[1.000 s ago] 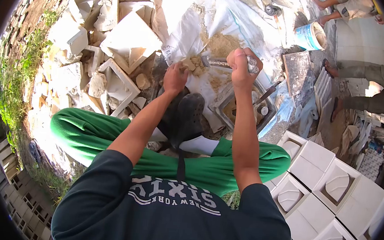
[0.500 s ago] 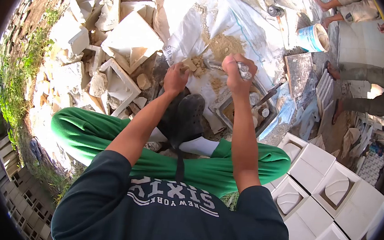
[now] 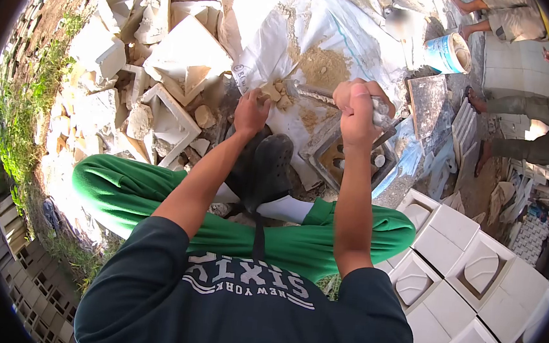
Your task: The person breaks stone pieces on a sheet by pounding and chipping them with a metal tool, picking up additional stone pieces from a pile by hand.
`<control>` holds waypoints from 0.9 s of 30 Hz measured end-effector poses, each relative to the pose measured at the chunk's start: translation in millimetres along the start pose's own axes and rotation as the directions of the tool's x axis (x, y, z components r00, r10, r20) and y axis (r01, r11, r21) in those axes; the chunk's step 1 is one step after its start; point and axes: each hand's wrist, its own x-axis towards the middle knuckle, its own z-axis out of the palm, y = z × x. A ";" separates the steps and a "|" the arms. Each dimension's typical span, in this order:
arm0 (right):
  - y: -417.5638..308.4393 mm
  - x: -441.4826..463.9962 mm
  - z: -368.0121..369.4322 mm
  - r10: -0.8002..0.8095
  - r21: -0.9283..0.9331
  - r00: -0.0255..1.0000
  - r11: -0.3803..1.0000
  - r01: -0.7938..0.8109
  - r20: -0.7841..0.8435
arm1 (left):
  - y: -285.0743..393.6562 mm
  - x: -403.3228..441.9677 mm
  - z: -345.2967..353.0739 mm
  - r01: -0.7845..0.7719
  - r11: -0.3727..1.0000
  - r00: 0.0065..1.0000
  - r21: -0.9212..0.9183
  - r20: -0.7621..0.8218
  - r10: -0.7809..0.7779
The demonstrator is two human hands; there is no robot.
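My right hand is closed around the whitish, wrapped-looking handle of a tool with a dark, rough bar pointing left. Its exact kind does not show. Below that hand sits a square, dark-rimmed box with round pale pieces inside. The hand and forearm cover part of it. My left hand has its fingers curled beside tan lumps on a white sheet. Whatever its fingertips hold, if anything, is hidden.
Broken white blocks are heaped at the left. Tan powder lies on the sheet. A blue-and-white bucket stands at upper right, near other people's legs. White moulded blocks stand in rows at lower right.
My right hand has moved right with the tool, over the box's far right side, and the bar shows more of its length. My left hand has stayed in place.
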 end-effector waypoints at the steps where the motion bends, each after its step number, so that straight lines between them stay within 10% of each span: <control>1: 26.4 -10.9 -6.4 0.002 -0.003 1.000 1.000 -0.002 -0.002 | 0.7 -2.1 -0.4 0.014 1.000 1.000 -0.008 0.024 -0.014; 4: 53.4 -11.8 1.9 0.000 -0.143 0.998 0.990 -0.008 -0.057 | 0.5 -0.4 -1.2 0.031 0.999 0.999 -0.008 0.042 -0.031; 13: -37.8 11.9 11.7 -0.043 0.260 0.998 0.964 0.055 -0.051 | -1.1 -3.3 1.6 -0.036 0.999 0.999 -0.020 -0.041 0.035; 20: 57.3 -4.8 3.6 -0.009 -0.130 0.987 0.991 -0.012 -0.161 | -3.0 1.3 3.5 -0.028 0.999 1.000 -0.027 -0.014 0.028; 27: -24.9 13.1 16.8 0.001 0.159 0.989 0.987 0.023 -0.146 | -2.2 -4.7 -1.2 0.004 0.999 1.000 -0.043 -0.008 -0.004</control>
